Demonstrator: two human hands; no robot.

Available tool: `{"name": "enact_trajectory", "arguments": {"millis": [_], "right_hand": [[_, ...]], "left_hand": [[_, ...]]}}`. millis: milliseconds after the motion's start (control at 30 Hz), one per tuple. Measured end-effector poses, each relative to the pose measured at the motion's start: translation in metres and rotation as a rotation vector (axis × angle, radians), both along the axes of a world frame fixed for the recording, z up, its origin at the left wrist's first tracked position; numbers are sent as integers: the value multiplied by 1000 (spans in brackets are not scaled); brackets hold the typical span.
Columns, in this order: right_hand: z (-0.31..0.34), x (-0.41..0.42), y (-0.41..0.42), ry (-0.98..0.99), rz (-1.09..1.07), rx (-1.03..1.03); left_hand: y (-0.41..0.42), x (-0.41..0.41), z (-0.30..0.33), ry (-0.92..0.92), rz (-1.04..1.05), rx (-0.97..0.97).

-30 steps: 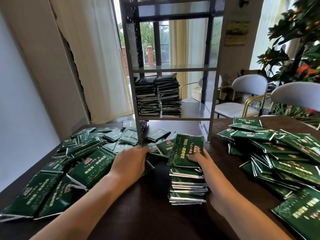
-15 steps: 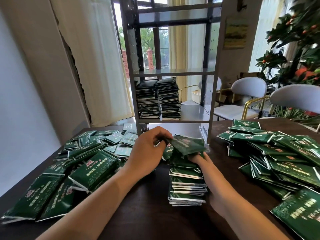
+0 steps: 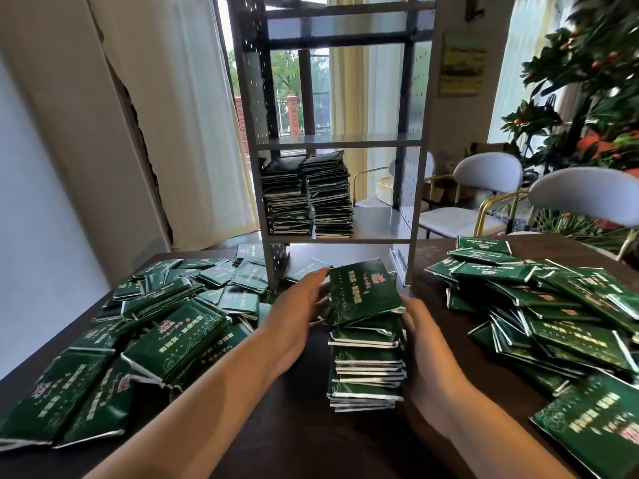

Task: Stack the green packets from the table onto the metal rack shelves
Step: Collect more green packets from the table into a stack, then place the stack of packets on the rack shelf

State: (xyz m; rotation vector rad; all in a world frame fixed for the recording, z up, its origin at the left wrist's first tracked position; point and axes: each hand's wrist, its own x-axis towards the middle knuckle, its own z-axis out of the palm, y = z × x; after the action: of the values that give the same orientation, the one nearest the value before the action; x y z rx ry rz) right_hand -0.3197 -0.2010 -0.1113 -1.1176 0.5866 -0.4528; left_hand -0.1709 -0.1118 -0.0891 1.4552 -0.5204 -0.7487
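A tall stack of green packets stands on the dark table in front of me. Its top packet lies tilted and slightly askew. My left hand touches that packet's left edge with straight fingers. My right hand rests flat against the stack's right side. The metal rack stands just behind the stack. Two piles of stacked packets fill the left part of its lower shelf.
Loose green packets cover the table's left side, and another heap lies on the right. The rack's middle shelf holds nothing. White chairs and a potted plant stand behind the table on the right.
My left hand picked a packet from the left heap, carried it over and laid it on top of the stack. The right hand stayed against the stack's side.
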Motion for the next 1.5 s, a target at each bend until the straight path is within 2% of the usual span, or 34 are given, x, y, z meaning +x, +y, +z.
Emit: {"name": "enact_trajectory", "arguments": {"millis": [100, 267, 400, 533, 600, 700, 967, 1167, 1333, 1500], "right_hand": [[4, -1, -1, -39, 23, 50], [4, 1, 2, -7, 34, -12], [4, -4, -2, 39, 53, 2], [5, -5, -4, 78, 87, 14], [7, -5, -3, 85, 103, 12], [9, -6, -1, 109, 106, 32], [14, -13, -5, 35, 97, 116], [67, 3, -37, -50, 42, 16], [110, 31, -71, -63, 2, -36], [123, 56, -99, -43, -21, -49]], "left_hand": [[1, -6, -1, -22, -34, 72], [2, -20, 5, -19, -156, 72], [14, -17, 2, 114, -148, 80], [29, -10, 2, 236, -185, 265], [33, -10, -2, 337, -224, 295], [34, -14, -7, 388, -193, 298], [26, -33, -12, 342, -151, 244], [-10, -28, 42, 333, -151, 83], [-51, -9, 87, 335, -139, 55], [-83, 11, 95, 344, -147, 42]]}}
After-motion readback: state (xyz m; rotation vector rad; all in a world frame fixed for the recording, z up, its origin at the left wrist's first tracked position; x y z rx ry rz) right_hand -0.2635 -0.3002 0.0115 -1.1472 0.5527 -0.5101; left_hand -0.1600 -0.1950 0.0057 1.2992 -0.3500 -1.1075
